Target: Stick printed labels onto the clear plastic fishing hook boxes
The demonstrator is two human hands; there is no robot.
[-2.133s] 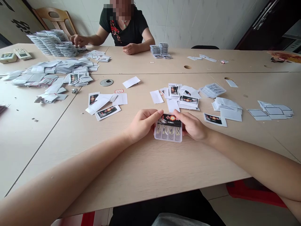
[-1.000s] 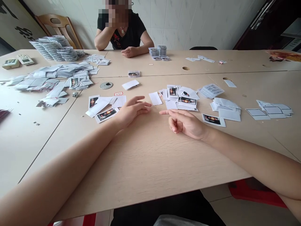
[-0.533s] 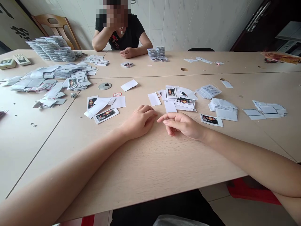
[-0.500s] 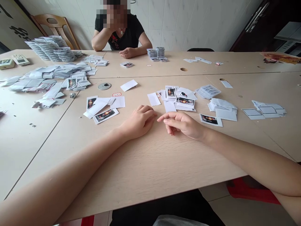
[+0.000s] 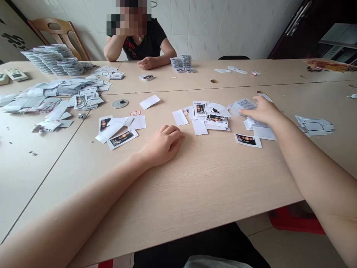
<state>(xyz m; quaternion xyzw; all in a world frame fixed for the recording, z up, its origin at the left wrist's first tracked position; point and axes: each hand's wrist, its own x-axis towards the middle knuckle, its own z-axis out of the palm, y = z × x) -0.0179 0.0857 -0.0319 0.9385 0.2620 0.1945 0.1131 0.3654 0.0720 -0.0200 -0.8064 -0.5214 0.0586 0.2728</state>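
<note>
The right hand is moving away from the left, fingers outstretched and open over the clear packets; the left hand is resting loosely curled and empty, with loose cards still lying unstacked on the table.

Workroom, home-style — white tiled wall, joined laminate tables, wooden chair.
</note>
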